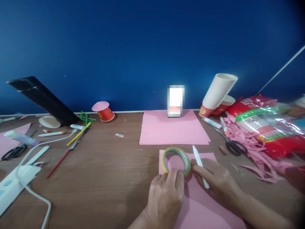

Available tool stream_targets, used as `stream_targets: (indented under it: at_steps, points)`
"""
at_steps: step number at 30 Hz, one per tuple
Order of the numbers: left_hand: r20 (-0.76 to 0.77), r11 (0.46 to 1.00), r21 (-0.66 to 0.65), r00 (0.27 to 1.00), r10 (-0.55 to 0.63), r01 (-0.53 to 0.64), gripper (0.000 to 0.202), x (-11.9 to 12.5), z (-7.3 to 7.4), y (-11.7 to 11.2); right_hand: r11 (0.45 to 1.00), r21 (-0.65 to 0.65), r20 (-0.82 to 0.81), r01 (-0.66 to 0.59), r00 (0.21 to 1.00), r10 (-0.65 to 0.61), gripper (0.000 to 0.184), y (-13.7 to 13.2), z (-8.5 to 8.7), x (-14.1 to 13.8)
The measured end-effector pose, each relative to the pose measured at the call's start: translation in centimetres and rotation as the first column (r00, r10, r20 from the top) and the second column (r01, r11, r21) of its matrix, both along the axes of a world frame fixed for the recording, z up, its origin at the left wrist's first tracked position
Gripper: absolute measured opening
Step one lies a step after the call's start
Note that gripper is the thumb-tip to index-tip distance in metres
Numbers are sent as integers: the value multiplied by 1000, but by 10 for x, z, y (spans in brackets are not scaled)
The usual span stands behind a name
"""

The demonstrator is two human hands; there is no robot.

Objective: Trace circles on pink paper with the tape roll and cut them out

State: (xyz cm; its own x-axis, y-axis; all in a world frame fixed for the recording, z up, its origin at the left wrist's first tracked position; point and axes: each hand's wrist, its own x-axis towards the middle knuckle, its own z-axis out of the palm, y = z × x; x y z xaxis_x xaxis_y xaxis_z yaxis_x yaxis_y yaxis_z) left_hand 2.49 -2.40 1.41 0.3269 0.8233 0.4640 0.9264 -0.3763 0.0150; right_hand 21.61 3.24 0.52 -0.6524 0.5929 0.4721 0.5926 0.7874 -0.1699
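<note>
A roll of tape [164, 159] with a yellow-green rim lies on a pink sheet of paper [202, 203] near the table's front. My left hand [166, 194] grips the roll's near edge with bent fingers. Just right of the roll, my right hand [216, 178] is closed around a white pen [197, 159], which slants up and to the left. The fingertips of my right hand come close to the roll's side; whether they touch it I cannot tell. Behind the roll lies a stack of pink paper [166, 130], with a bright, blurred-out phone-like screen [175, 100] standing on its far edge.
Right: stacked paper cups [218, 92], scissors [235, 148], pink paper strips [257, 156], a red plastic package [262, 121]. Left: a small red cup [106, 113] with a pink disc on top, a leaning black box-like object [45, 98], a power strip [19, 178] with a white cable, other scissors [14, 152].
</note>
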Motion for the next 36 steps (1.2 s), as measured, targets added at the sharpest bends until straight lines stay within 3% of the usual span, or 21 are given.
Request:
stream_targets:
  at_steps: [22, 36]
  points:
    - [-16, 1000, -16, 1000, -7, 7, 17, -1, 2, 0, 999, 29, 1, 25, 1000, -25, 20, -1, 4, -1]
    - [-71, 993, 96, 996, -54, 61, 22, -7, -8, 4, 999, 19, 48, 37, 998, -38, 15, 1, 4, 2]
